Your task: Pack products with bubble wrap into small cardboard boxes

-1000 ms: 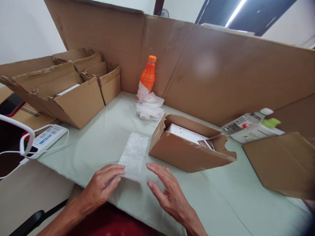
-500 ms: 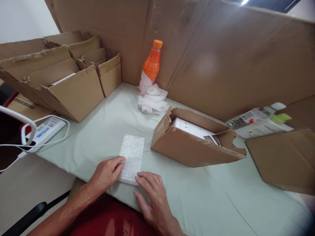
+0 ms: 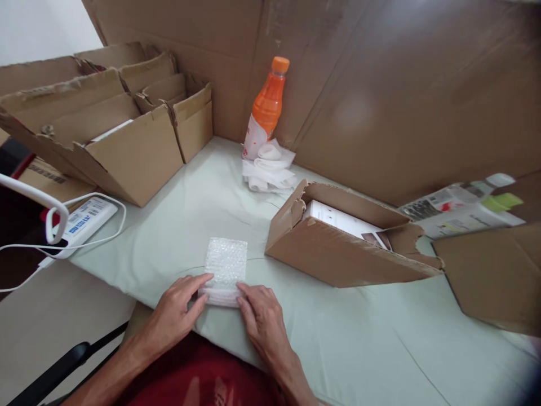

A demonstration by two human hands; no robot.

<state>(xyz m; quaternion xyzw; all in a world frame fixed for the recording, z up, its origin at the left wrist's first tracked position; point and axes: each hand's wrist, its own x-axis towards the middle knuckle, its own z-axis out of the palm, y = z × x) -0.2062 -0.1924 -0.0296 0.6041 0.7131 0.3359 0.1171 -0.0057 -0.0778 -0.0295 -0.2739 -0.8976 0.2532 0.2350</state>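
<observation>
A small piece of bubble wrap [image 3: 227,260] lies on the pale green cloth in front of me. Its near end is folded over into a thicker band, and its far part lies flat. My left hand [image 3: 181,301] grips the left end of this fold between thumb and fingers. At the right end, my right hand [image 3: 262,310] pinches the fold in the same way. Whether anything is wrapped inside the fold, I cannot tell.
An open cardboard box [image 3: 338,256] holding white printed boxes stands to the right. An orange drink bottle [image 3: 267,104] and crumpled white tissue [image 3: 270,166] are behind. Cardboard bins [image 3: 135,152] and a white power strip [image 3: 87,223] sit left; clear bottles [image 3: 454,200] lie right.
The near end of the bubble wrap has been folded up, so the piece looks shorter. My right hand has closed from a looser pose onto the fold's right end. The view has shifted slightly.
</observation>
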